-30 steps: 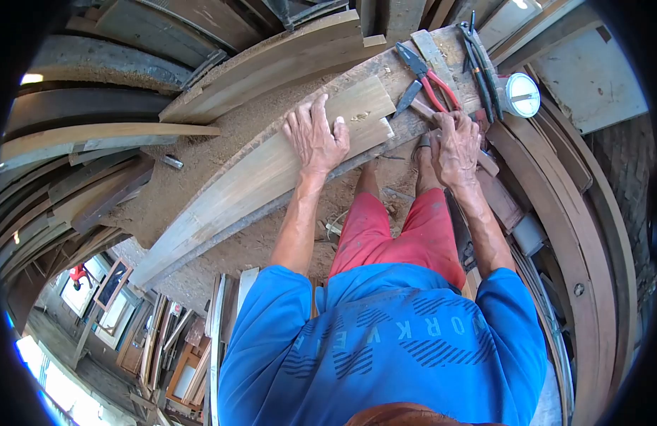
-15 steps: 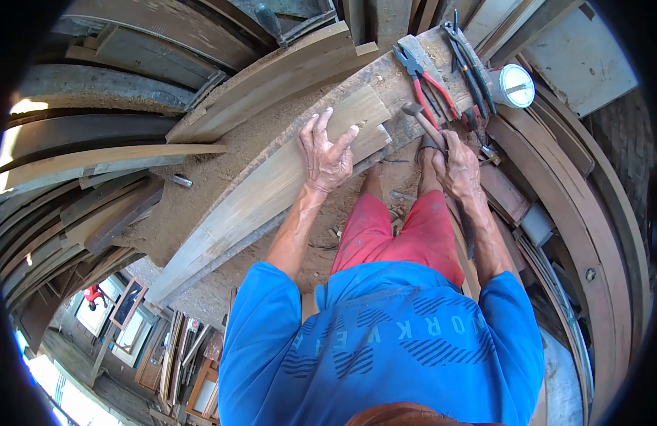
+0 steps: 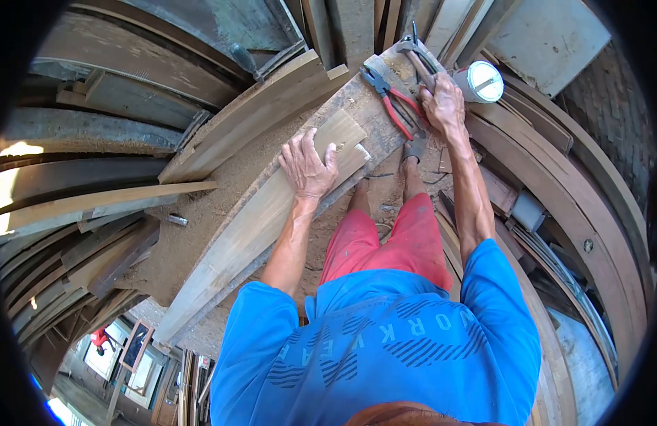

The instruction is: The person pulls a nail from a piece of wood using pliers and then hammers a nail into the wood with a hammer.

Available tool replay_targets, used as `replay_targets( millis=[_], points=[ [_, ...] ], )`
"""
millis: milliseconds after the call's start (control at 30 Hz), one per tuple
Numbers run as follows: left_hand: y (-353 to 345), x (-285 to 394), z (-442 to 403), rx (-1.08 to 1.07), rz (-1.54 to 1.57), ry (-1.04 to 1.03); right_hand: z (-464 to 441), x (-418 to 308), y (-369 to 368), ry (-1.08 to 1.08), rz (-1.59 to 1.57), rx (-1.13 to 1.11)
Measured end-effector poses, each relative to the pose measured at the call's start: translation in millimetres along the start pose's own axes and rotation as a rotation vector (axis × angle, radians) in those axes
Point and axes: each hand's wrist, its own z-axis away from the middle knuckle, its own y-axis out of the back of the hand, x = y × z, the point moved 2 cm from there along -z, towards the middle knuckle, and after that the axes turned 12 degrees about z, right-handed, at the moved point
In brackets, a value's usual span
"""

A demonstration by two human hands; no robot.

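Observation:
A long pale wooden plank (image 3: 254, 213) lies along the workbench (image 3: 367, 103). On its upper end rests my left hand (image 3: 307, 167), open and palm down, thumb apart from the fingers. My right hand (image 3: 444, 103) is closed around the handle of a hammer (image 3: 417, 65) at the far end of the bench; the hammer's head points away from me. Just left of that hand are red-handled pliers (image 3: 394, 105). Other dark-handled tools beside the hammer are partly covered by it and by my hand.
A white lidded tub (image 3: 479, 82) stands right of my right hand. Stacked boards (image 3: 250, 106) crowd the left side, and long curved-looking planks (image 3: 584, 206) line the right. Sawdust (image 3: 169, 245) covers the surface left of the plank. A person in red (image 3: 99, 339) is far off at lower left.
My right hand has carried the hammer away from me, past the pliers, to the bench's far end. My left hand has flattened onto the plank. The view has shifted slightly.

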Motion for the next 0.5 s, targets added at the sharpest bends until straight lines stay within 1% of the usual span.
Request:
replay_targets(
  millis=[33,133,233,300,333,433,467,500],
  points=[
    [-1.6,-1.5,-4.9,-0.029,-0.041,0.039,-2.6,0.3,0.6,0.029,0.0,0.004],
    [-5.5,-4.4,-11.2,-0.05,-0.069,0.06,2.5,-3.7,8.8,0.105,0.003,0.014],
    [-8.8,-5.0,-11.3,-0.049,-0.119,0.064,36.7,-18.5,22.7,0.016,-0.064,-0.232],
    [-13.5,-4.8,-12.6,-0.064,-0.14,0.069,65.1,-22.6,10.2,0.103,-0.163,-0.168],
    [-12.2,-3.7,-10.5,-0.078,-0.158,0.074,76.3,-31.6,9.7,0.067,-0.202,-0.195],
    [-12.2,-1.1,-12.9,-0.101,-0.188,0.112,93.1,-41.1,-16.2,0.165,-0.175,-0.064],
    [-11.7,-1.2,-10.9,-0.102,-0.198,0.103,96.9,-39.5,-23.7,0.153,-0.182,-0.138],
    [-12.6,-2.6,-11.7,-0.098,-0.207,0.088,96.4,-39.9,-23.4,0.142,-0.154,-0.116]
  ],
)
